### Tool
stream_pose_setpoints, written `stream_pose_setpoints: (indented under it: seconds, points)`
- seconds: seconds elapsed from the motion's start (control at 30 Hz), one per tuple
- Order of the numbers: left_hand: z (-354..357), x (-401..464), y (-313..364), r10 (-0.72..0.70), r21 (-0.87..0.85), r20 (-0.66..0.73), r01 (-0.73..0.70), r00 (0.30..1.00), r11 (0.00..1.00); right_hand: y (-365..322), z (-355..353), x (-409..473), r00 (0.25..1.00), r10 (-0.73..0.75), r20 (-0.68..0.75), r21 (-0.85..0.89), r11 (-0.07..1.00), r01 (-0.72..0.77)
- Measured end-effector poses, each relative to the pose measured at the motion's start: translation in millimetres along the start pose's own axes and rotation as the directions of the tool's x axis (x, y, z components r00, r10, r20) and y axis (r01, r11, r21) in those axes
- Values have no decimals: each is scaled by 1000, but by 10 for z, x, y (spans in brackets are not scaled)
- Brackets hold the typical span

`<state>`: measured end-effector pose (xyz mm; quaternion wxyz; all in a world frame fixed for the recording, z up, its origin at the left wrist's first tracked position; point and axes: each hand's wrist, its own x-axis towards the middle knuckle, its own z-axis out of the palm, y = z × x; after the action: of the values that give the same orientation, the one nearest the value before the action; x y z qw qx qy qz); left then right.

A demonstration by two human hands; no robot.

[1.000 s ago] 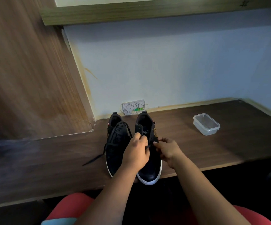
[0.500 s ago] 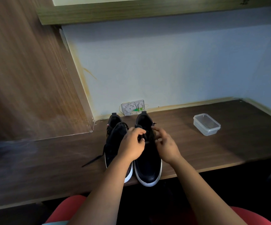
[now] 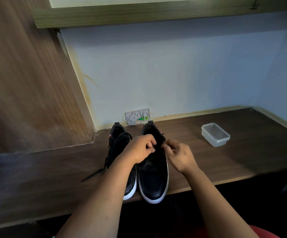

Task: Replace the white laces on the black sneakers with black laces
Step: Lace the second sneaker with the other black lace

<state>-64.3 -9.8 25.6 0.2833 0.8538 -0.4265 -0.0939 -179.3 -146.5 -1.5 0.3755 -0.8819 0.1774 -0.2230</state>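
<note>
Two black sneakers with white soles stand side by side on the wooden desk (image 3: 242, 152), toes toward me. The left sneaker (image 3: 118, 141) carries a black lace, whose loose end (image 3: 94, 174) trails over the desk to the left. Both my hands work over the upper lacing area of the right sneaker (image 3: 154, 177). My left hand (image 3: 142, 149) has its fingers curled and pinches something dark there, most likely the black lace. Fingertips of my right hand (image 3: 178, 155) pinch at the shoe's right eyelet edge. The lace on this shoe is mostly hidden by my hands.
A clear plastic container (image 3: 215, 134) sits open on the desk at the right. A white wall socket plate (image 3: 137, 116) is behind the shoes. A wooden panel (image 3: 27, 83) rises at the left. The sneaker toes overhang the desk's near edge.
Both hands have moved up the right sneaker from mid-tongue toward its collar. The right hand has shifted from a closed grip to a fingertip pinch at the eyelet edge.
</note>
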Motion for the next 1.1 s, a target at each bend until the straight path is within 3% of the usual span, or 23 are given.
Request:
stream_pose_setpoints:
  seconds: [0.1,0.23,0.4,0.53,0.63,0.7,0.77,0.83,0.9,0.93,1.03,1.1]
  points:
    - [18,-13,-11,7,-38,-31,-8,1000,999,18,64,14,993,60,-107,16,998,-58]
    - [22,-49,-4,1,-24,-96,-3,995,1000,26,56,19,983,131,-131,67,990,-123]
    - [-218,-108,-48,-73,45,-25,74,997,996,69,-141,28,972,192,-135,61,981,-185]
    - [-452,-216,-148,-181,-121,-17,177,983,977,111,-265,68,967,247,-59,84,967,-242]
    - [-391,-268,80,-123,-276,58,135,991,952,-25,-212,59,999,30,36,-53,998,-28]
    - [-271,-262,274,-69,-322,57,84,996,943,-177,-125,31,971,-166,170,-24,985,172]
    - [-220,-244,351,-78,-374,-8,69,997,925,-238,-97,-10,948,-243,204,7,969,247]
    - [-272,-242,334,-113,-388,-54,83,992,918,-227,-222,-35,976,-139,168,208,973,103]
    - [-349,-263,301,-108,-386,-19,92,994,918,-209,-386,-72,985,48,163,545,829,-131]
    - [-385,-276,289,-107,-401,-9,94,994,911,-163,-454,-62,978,159,136,623,754,-209]
    - [-513,-316,266,-169,-530,-88,98,982,842,117,-515,75,867,498,-21,532,740,-412]
    - [-554,-334,240,-188,-572,-128,83,974,816,187,-441,59,818,566,-104,346,792,-504]
